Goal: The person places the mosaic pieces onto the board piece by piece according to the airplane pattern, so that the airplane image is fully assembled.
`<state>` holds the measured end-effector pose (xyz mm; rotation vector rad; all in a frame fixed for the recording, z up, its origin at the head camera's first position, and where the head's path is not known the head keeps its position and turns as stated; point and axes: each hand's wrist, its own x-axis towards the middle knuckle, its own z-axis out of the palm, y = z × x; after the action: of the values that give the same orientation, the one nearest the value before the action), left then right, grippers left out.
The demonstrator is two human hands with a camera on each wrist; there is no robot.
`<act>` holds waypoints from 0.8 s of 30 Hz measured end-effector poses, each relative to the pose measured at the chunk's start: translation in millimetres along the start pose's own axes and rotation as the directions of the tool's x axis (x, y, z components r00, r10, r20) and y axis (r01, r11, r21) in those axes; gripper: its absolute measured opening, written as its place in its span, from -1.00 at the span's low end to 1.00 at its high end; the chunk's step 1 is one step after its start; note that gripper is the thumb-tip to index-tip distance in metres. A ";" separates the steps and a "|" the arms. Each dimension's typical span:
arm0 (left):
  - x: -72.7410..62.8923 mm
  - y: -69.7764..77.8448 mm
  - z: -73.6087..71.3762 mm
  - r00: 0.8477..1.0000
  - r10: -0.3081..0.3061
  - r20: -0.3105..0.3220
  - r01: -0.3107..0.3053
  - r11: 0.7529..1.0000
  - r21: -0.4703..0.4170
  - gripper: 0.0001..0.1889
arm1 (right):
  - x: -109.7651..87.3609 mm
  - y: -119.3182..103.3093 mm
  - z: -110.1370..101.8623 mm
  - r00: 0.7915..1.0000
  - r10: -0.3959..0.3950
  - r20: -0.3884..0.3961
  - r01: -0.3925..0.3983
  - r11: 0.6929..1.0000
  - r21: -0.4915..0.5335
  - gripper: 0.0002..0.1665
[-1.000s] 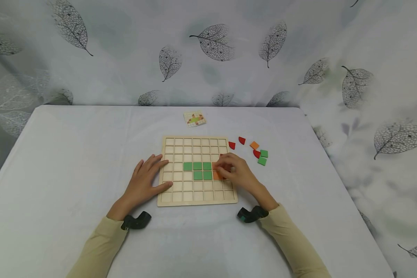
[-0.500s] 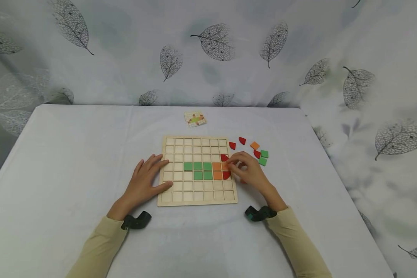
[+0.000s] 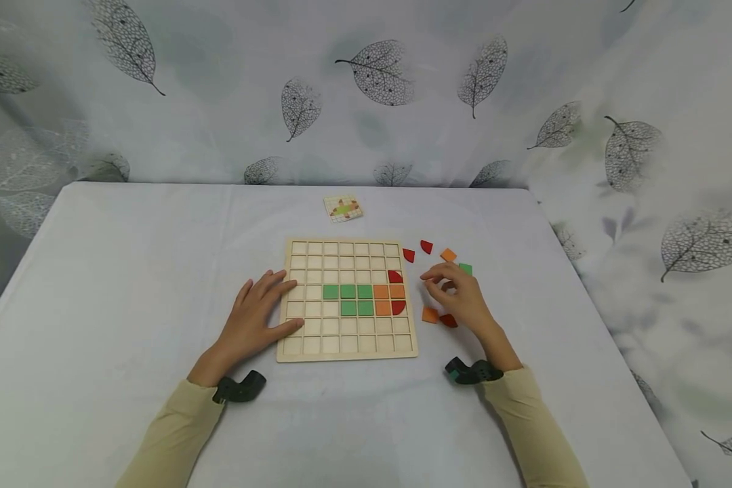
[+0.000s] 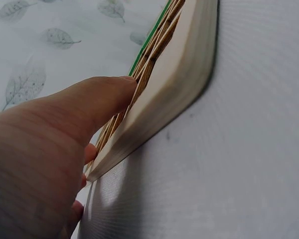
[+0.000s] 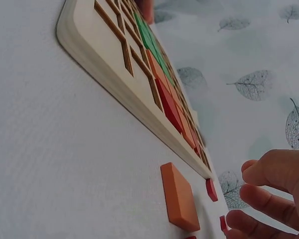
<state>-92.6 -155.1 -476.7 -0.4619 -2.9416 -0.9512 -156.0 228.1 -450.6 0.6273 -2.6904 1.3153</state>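
A wooden grid board (image 3: 341, 346) lies on the white table. Green square tiles (image 3: 348, 291) fill several cells, with orange square tiles (image 3: 381, 308) to their right. Red quarter-round tiles (image 3: 395, 276) sit above and below the rightmost orange one. My left hand (image 3: 250, 318) rests on the board's left edge, fingers and thumb spread; the left wrist view shows the thumb (image 4: 99, 97) on the rim. My right hand (image 3: 460, 298) hovers right of the board with loosely bent fingers, holding nothing. Below it lie a loose orange tile (image 3: 430, 314) and a red quarter-round tile (image 3: 448, 320).
Two red tiles (image 3: 426, 247) lie beyond the board's upper right corner. Another orange tile (image 3: 448, 255) and a partly covered green tile (image 3: 465, 269) are just past the right hand. A small pattern card (image 3: 343, 209) lies behind the board.
The right hand has moved right, off the board, leaving an orange tile in the cell between the two red ones. The left hand has stayed put.
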 end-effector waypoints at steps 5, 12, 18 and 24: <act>-0.5 0.5 -0.2 1.000 0.002 -0.003 -0.002 1.000 -0.004 -0.22 | -2.8 4.4 -6.9 0.999 0.030 -0.036 -0.032 0.999 -0.043 -0.86; -0.4 0.9 -0.9 1.000 0.003 0.002 -0.003 1.000 -0.003 -0.22 | -8.1 11.3 -14.4 0.995 0.051 -0.086 -0.058 0.995 -0.082 -0.85; -0.6 0.2 -1.0 1.000 0.005 0.002 -0.005 1.000 -0.002 -0.22 | -12.9 17.4 -17.3 0.993 0.057 -0.104 -0.066 0.995 -0.080 -0.85; -0.3 0.0 -1.3 1.000 0.008 0.001 -0.008 1.000 -0.006 -0.23 | -16.0 22.2 -21.8 0.988 0.074 -0.137 -0.085 0.993 -0.079 -0.83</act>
<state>-92.4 -155.9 -475.6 -0.4746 -2.9365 -0.9590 -152.4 262.2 -457.3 0.4114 -2.6700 1.2062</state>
